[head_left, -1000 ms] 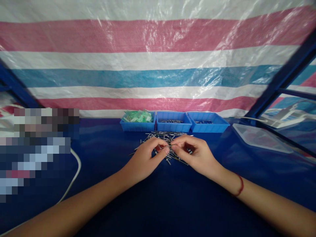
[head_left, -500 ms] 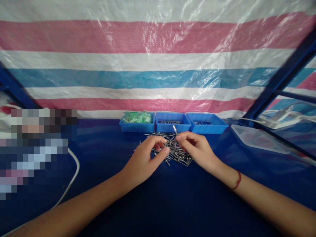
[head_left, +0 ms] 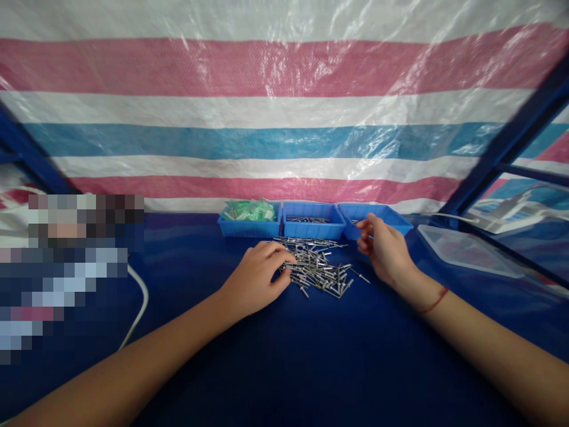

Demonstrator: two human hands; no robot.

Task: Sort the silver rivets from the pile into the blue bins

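A loose pile of silver blind rivets lies on the dark blue tabletop. My left hand rests at the pile's left side, its thumb and index finger apart and their tips among the rivets. Over the front of the right blue bin is my right hand, fingers loosely curled and slightly apart, with no rivet visible in them. The hand hides much of that bin's inside. In the middle blue bin more rivets lie side by side.
The left blue bin holds green-tinted plastic packets. A translucent lid lies to the right, near a white power strip. A white cable runs along the left, beside a blurred-out person. Striped sheeting hangs behind.
My right hand has moved right from above the pile to the right bin; the rivet in its fingertips no longer shows. My left hand has lowered slightly against the pile.
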